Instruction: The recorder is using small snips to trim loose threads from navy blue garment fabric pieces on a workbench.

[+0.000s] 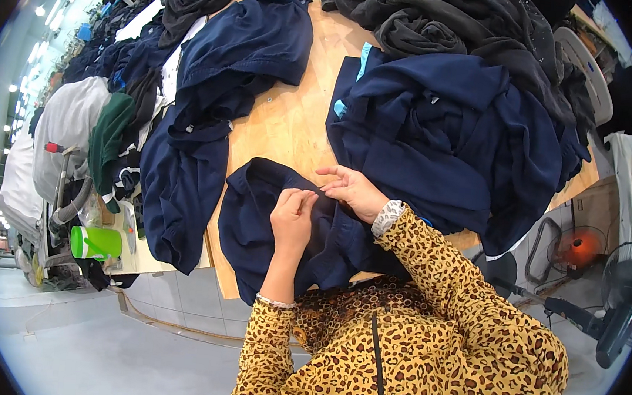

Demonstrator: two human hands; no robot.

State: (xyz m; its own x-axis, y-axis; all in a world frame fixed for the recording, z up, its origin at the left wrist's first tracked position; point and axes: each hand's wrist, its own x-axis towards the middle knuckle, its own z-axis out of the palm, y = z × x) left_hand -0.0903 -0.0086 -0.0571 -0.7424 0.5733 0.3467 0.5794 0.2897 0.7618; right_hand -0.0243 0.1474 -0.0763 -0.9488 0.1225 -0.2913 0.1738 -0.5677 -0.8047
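Note:
A dark navy garment (pixel 257 185) lies bunched at the table's near edge, right in front of me. My left hand (pixel 292 216) is over its middle, with thumb and fingers pinched together. Just to the right, my right hand (pixel 355 193) reaches in over the cloth, thumb and forefinger brought together and the other fingers partly stretched. The two sets of fingertips are close to each other but apart. Whatever lies between them is too small to make out. A gathered band (pixel 350 237) of the garment shows below my right hand.
A navy heap (pixel 425 132) with light-blue bits stands right on the wooden table (pixel 288 125). More navy garments (pixel 246 43) lie left, dark grey cloth (pixel 425 31) behind. A green bucket (pixel 96 242) sits at the left, a fan (pixel 619 303) at the right.

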